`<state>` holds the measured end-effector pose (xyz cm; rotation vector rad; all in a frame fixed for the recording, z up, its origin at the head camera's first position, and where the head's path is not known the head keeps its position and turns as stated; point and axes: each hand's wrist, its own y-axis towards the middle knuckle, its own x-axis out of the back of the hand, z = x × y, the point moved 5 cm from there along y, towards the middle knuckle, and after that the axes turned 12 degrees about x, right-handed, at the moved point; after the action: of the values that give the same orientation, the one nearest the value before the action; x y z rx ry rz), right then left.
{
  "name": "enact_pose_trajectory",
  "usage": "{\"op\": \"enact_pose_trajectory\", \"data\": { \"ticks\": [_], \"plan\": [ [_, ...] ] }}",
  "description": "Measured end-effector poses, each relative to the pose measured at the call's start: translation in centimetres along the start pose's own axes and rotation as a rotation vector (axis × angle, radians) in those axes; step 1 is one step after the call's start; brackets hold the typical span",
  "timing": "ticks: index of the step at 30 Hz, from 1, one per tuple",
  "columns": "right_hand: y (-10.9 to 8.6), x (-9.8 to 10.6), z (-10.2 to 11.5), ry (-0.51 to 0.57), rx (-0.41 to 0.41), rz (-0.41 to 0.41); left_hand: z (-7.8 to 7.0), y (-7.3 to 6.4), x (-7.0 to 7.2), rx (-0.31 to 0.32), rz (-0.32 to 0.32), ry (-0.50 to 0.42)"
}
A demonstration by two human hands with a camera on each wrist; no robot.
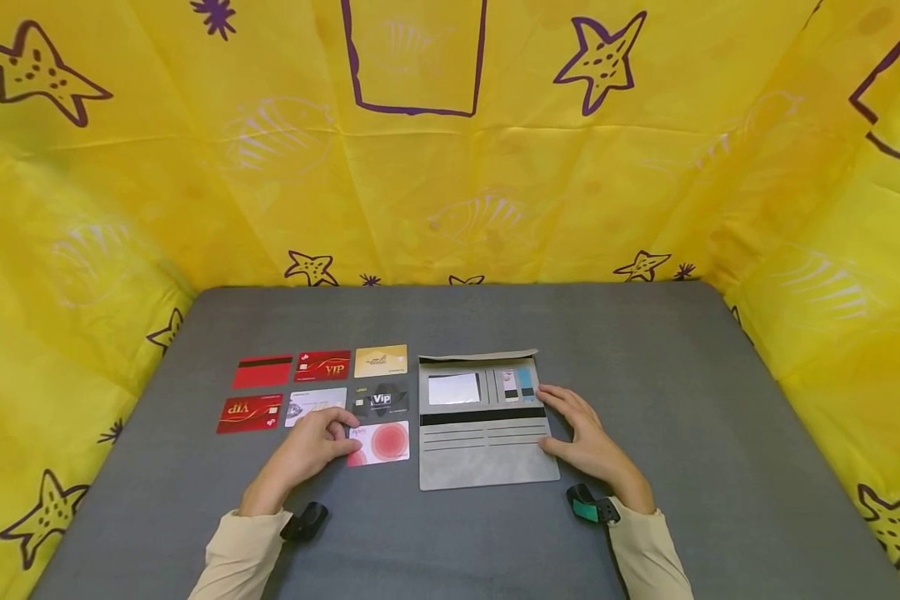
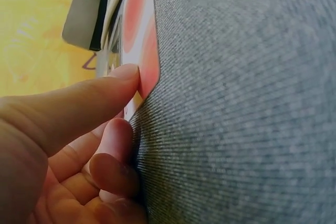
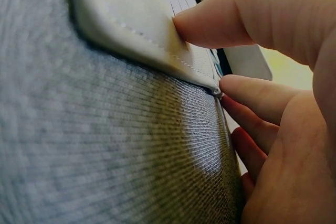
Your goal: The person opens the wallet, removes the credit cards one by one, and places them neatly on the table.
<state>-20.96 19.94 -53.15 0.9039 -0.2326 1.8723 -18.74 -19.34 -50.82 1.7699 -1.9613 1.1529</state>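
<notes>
A white card with pink-red circles (image 1: 378,443) lies at the front right of a group of cards. My left hand (image 1: 321,442) has its thumb on the card's left end and its index finger by the upper corner, pinching it there, with the other fingers curled; the left wrist view shows the thumb (image 2: 118,82) against it. Just right of the card lies an unfolded grey wallet (image 1: 487,467). My right hand (image 1: 587,433) rests at the wallet's right side, thumb on its lower panel and relaxed fingers along the edge. Cards show in the wallet's upper pockets, including a blue one (image 1: 526,382).
Behind and left of my left hand lie a plain red card with a dark stripe (image 1: 262,372), two red VIP cards, a gold card (image 1: 381,361), a silvery card (image 1: 315,402) and a black Vip card (image 1: 380,401). Yellow patterned cloth (image 1: 450,183) borders the grey table (image 1: 450,550).
</notes>
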Motion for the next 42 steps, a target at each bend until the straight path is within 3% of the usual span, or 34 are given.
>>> {"op": "enact_pose_trajectory", "data": {
  "ticks": [10, 17, 26, 35, 42],
  "plan": [
    [0.1, -0.1, -0.1, 0.006, -0.009, 0.006, -0.1, 0.0, 0.0, 0.007, -0.007, 0.010],
    [0.1, 0.0, -0.1, 0.003, -0.002, 0.005, -0.9, 0.1, -0.1, -0.026, -0.015, -0.012],
    [0.0, -0.1, -0.2, 0.004, -0.014, -0.013, -3.5, 0.5, -1.0, -0.052, -0.008, -0.029],
    [0.2, 0.0, -0.2, -0.003, -0.047, -0.067, -6.6, 1.1, -3.0, -0.172, 0.038, -0.013],
    [0.5, 0.1, 0.4, -0.071, -0.050, -0.074, -8.6, 1.2, -4.6, -0.219, 0.088, 0.003]
  ]
}}
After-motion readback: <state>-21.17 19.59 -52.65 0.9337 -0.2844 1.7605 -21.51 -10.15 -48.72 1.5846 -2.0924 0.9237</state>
